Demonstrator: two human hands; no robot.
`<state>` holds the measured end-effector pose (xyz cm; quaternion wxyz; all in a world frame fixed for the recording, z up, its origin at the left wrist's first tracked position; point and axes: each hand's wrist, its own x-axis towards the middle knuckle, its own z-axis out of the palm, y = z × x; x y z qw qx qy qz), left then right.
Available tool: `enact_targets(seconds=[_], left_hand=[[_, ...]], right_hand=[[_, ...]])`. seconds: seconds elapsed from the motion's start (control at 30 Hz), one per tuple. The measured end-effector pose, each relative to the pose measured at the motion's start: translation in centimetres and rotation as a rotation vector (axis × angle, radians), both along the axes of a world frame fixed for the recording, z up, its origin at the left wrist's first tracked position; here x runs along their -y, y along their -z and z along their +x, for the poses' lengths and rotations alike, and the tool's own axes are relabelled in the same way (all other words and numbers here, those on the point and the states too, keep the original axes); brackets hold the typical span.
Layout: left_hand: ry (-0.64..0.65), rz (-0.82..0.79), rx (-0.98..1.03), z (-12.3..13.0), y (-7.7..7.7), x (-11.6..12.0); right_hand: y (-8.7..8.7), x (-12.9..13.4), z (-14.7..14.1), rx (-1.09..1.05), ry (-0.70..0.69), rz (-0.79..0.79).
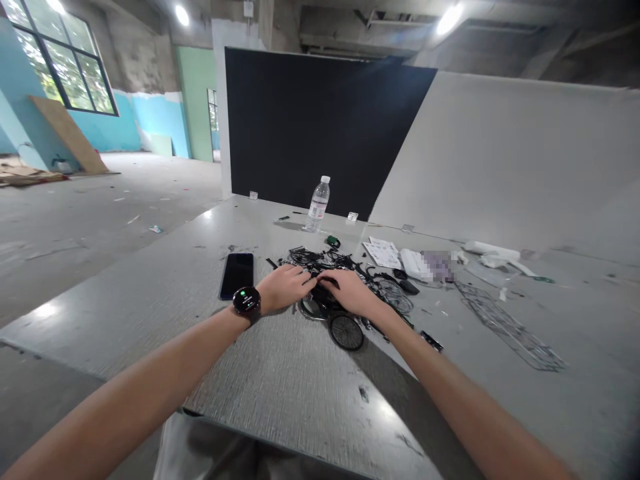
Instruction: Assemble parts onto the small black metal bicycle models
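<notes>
Both hands meet over a pile of small black parts [325, 308] that look like pieces of model bicycles. My left hand [284, 285], with a watch on the wrist, has its fingers bent together at the pile's left side; what they grip is hidden. My right hand [349, 291] is closed, thumb and fingers pinched on a small black part whose kind I cannot make out. Just below the hands is a spoked black wheel [346, 332]. Thin wheels and frame-like pieces [395, 293] spread out behind and to the right.
A black phone [237, 275] lies left of the pile. Behind it stands a clear water bottle [319, 205]. Printed sheets [383, 253], plastic wrapping [493, 253] and a grey parts frame [510, 327] lie to the right. A black panel [320, 127] rises behind the table [270, 373].
</notes>
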<state>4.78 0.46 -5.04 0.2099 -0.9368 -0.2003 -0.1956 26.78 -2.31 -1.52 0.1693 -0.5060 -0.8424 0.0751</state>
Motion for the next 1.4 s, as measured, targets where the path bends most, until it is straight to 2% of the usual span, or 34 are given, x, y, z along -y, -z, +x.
enact_targets(seconds=[0.3, 0.7, 1.07, 1.4], left_hand=[[-0.003, 0.016, 0.002, 0.1, 0.0, 0.2], [0.016, -0.033, 0.06, 0.2, 0.1, 0.3], [0.01, 0.098, 0.022, 0.5, 0.2, 0.1], [0.003, 0.069, 0.023, 0.4, -0.1, 0.5]], right_hand=[[0.4, -0.3, 0.6, -0.01, 0.0, 0.017], [-0.6, 0.1, 0.6, -0.034, 0.012, -0.027], [-0.3, -0.1, 0.3, -0.014, 0.123, 0.01], [-0.5, 0.1, 1.1, -0.092, 0.164, 0.008]])
